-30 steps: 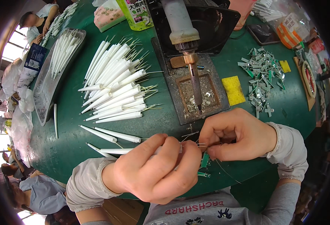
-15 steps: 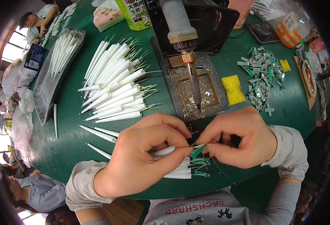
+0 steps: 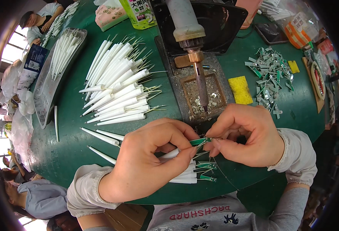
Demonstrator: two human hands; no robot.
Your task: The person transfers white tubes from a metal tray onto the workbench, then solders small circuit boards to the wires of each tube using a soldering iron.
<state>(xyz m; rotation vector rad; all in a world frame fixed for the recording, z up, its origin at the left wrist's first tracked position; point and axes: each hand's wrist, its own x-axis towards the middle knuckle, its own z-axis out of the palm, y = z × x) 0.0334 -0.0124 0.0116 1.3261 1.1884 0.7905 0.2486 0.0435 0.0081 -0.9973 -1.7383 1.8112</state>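
Observation:
My left hand [image 3: 146,159] is closed around a white tapered tube [image 3: 170,154], whose thin bare wires stick out toward my right hand. A small green circuit board [image 3: 197,142] lies at those wires, between the fingertips of both hands. My right hand [image 3: 250,136] pinches at the board's right end; its exact grip is partly hidden. From below its fingertips a thin dark wire [image 3: 226,178] trails down to the right. Under my hands several white tubes with green boards [image 3: 207,165] on their wires lie side by side.
Just beyond my hands, a soldering iron [image 3: 200,82] points down over a grimy tray [image 3: 181,100]. A yellow sponge [image 3: 240,91] sits beside it. White tubes [image 3: 117,86] are heaped left, loose boards [image 3: 271,77] right. A long clear tray [image 3: 42,104] holds more tubes.
The green board has come up from below the wires to lie level between my fingertips. My right hand has shifted slightly up, and the trailing wire has moved a little.

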